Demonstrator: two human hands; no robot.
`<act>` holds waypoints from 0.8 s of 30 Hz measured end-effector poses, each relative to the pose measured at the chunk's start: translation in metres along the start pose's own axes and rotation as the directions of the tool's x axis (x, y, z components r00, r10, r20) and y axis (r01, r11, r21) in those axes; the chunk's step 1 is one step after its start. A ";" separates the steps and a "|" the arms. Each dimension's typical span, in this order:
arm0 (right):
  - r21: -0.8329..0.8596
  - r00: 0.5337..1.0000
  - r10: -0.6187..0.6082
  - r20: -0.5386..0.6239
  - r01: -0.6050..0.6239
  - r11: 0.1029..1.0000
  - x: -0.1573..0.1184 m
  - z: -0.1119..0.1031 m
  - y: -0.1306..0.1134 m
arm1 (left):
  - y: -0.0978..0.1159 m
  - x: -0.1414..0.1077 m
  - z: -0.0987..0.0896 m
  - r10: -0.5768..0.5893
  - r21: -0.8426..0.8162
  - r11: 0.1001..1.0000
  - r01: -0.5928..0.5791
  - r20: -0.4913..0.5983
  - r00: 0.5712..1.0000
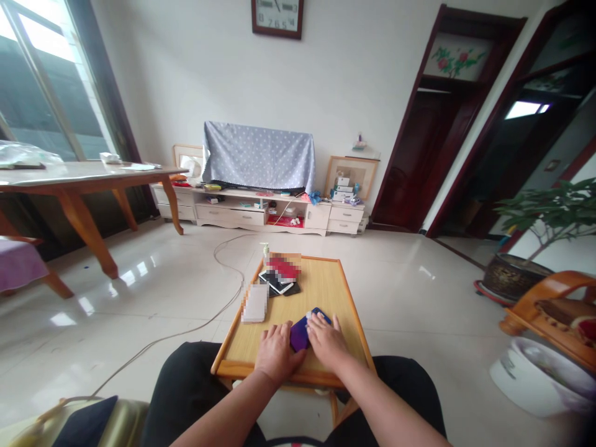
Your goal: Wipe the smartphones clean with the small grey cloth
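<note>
A blue and purple phone (299,336) lies tilted on the small wooden table (326,282). My left hand (275,352) rests at the phone's left edge, its thumb by the lower edge and its fingers pressed together. Over the phone's upper right part lies my right hand (326,338), with its fingers stretched out and a small pale thing, too small to name, under the fingertips. Part of the phone is hidden by this hand.
On the small table are a white box (256,303), a white-framed phone (275,283), a red item (284,267) and a pump bottle (265,251). A cable (186,329) runs over the floor at left. A white bucket (526,379) stands at right.
</note>
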State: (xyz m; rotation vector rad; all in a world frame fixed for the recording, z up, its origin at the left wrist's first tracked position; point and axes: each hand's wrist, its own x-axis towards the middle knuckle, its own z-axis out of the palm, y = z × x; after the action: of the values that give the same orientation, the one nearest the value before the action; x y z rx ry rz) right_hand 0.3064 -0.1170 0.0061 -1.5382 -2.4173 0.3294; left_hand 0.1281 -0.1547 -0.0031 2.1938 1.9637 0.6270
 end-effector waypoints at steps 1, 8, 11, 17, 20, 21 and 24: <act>-0.024 0.996 0.081 -0.023 -0.081 0.996 0.005 -0.003 0.003 | 0.000 0.000 0.000 -0.002 0.001 1.000 0.002 -0.005 1.000; 0.025 0.982 -0.184 0.039 0.183 0.983 0.014 0.008 -0.012 | 0.003 0.000 -0.007 0.006 -0.005 1.000 -0.006 0.027 1.000; 0.000 0.987 -0.133 0.091 0.133 0.991 0.021 0.001 -0.006 | 0.004 -0.001 -0.010 0.021 0.001 1.000 -0.021 0.041 0.999; -0.030 0.983 -0.031 0.178 0.037 0.999 0.021 -0.024 0.038 | 0.002 -0.003 -0.009 0.029 0.004 1.000 -0.029 0.015 0.999; -0.032 0.985 -0.030 0.169 0.036 0.999 0.003 -0.024 0.047 | 0.003 -0.004 -0.011 -0.014 0.017 1.000 0.014 0.006 1.000; -0.047 0.992 -0.008 0.129 0.014 0.999 -0.003 -0.023 0.046 | 0.005 -0.005 -0.013 -0.013 0.019 1.000 0.013 0.007 1.000; -0.110 0.992 0.106 -0.065 -0.113 0.988 -0.019 -0.018 0.038 | 0.011 -0.007 -0.018 0.010 0.028 1.000 -0.010 0.004 1.000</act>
State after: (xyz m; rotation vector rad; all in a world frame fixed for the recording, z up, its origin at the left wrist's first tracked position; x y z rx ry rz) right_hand 0.3524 -0.1173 0.0094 -1.7079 -2.3480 0.1675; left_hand 0.1302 -0.1667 0.0156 2.2205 1.9729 0.5999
